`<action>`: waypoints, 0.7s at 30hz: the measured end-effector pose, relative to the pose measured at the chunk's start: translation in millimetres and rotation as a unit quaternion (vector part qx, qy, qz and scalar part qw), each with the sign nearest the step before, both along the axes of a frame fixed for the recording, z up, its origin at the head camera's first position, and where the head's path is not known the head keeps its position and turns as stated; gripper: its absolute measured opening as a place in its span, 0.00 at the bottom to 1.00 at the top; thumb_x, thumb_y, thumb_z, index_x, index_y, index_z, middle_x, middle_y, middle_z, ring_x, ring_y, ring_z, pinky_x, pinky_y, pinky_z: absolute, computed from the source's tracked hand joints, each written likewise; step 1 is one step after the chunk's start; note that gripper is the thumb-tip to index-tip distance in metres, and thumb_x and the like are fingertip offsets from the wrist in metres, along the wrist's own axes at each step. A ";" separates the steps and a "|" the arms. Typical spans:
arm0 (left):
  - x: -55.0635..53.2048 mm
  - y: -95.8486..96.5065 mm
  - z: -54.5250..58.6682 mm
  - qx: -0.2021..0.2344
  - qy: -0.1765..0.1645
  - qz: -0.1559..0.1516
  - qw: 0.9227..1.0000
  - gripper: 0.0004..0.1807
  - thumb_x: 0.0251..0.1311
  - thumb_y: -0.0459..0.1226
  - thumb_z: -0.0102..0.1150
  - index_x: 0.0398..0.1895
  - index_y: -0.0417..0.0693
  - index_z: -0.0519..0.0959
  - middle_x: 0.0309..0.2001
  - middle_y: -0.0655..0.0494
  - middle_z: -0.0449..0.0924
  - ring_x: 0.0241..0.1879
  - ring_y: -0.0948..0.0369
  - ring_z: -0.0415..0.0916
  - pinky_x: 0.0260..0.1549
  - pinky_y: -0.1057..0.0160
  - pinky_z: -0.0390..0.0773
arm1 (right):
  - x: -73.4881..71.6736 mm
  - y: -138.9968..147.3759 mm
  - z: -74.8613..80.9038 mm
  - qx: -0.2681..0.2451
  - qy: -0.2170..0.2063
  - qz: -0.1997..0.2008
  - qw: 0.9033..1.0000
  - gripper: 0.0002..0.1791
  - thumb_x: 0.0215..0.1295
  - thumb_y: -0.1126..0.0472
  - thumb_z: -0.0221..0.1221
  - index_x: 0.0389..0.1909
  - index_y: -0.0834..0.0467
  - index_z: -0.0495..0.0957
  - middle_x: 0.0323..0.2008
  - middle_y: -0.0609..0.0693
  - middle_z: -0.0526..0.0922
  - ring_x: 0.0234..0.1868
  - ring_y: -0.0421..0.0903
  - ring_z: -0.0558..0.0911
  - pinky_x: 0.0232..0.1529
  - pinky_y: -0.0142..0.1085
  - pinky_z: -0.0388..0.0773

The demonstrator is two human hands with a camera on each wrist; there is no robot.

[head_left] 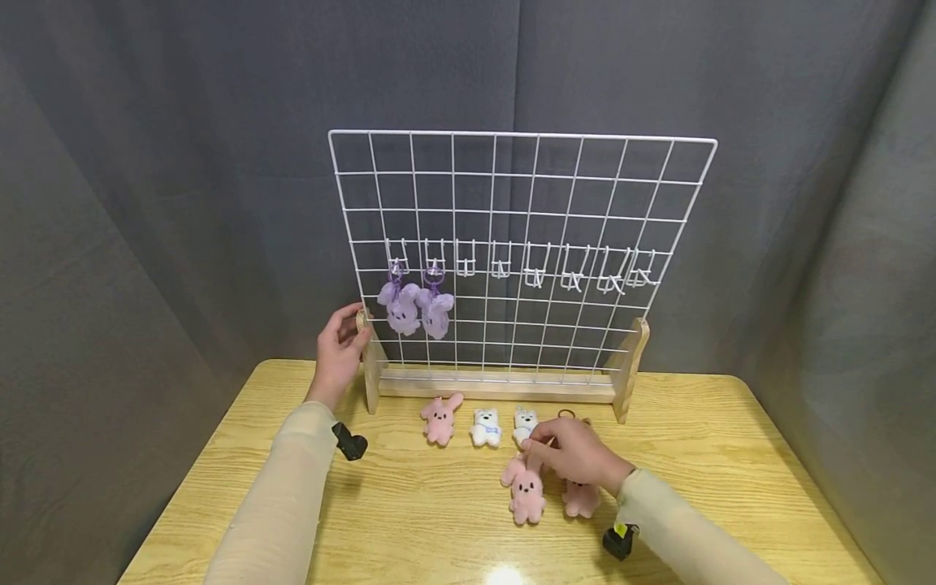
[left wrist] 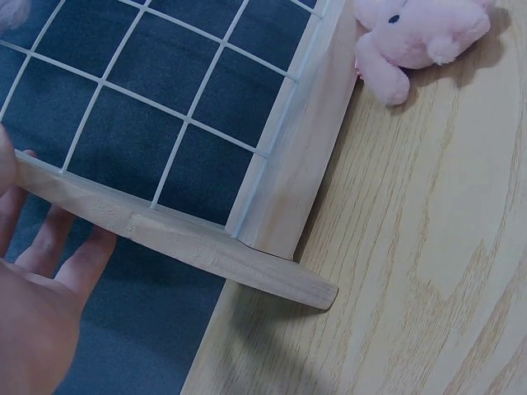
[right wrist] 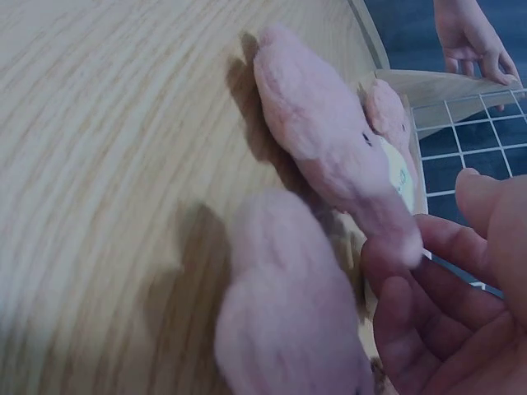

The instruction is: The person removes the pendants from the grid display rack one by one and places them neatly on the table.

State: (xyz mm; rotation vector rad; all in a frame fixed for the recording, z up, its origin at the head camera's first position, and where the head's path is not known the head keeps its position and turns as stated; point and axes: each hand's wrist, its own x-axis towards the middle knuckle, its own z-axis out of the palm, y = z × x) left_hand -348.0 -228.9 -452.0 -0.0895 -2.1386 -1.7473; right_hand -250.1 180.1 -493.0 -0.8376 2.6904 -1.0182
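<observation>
Pink plush (head_left: 526,494) | well inside table (head_left: 409,528) edge | right grip (head_left: 574,451) at ear (right wrist: 385,218), closure unclear | left grip (head_left: 340,351) clasps rack edge (left wrist: 181,236)

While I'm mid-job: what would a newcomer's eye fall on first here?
Probably the white wire grid at the back of the table, with two purple plush toys hanging at its left. Next, the two pink plush toys by the right hand. The left hand grips the wooden support at the grid's left end.
</observation>
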 end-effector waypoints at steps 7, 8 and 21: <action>-0.7 0.3 -0.8 0.002 0.005 0.000 1.000 0.25 0.69 0.30 0.58 0.67 0.53 0.72 0.58 0.42 0.80 0.48 0.63 0.78 0.43 0.74 0.77 | -0.9 6.7 5.0 -0.016 -0.027 -0.012 0.999 0.17 0.75 0.47 0.56 0.33 0.52 0.85 0.27 0.47 0.85 0.20 0.37 0.78 0.22 0.32 0.76; -1.0 0.2 -1.0 0.001 0.005 0.000 1.000 0.25 0.69 0.30 0.58 0.67 0.53 0.72 0.58 0.42 0.80 0.48 0.62 0.78 0.42 0.74 0.77 | -1.4 7.4 5.4 -0.015 -0.027 -0.014 0.999 0.17 0.75 0.46 0.56 0.33 0.53 0.85 0.27 0.47 0.85 0.19 0.37 0.77 0.22 0.32 0.76; 8.4 5.0 12.3 0.006 -0.008 -0.006 1.000 0.25 0.69 0.28 0.56 0.68 0.48 0.71 0.59 0.38 0.78 0.49 0.60 0.77 0.41 0.75 0.77 | -7.1 5.3 13.9 -0.041 -0.020 -0.038 0.998 0.13 0.73 0.51 0.59 0.48 0.56 0.82 0.41 0.47 0.85 0.33 0.42 0.83 0.35 0.32 0.80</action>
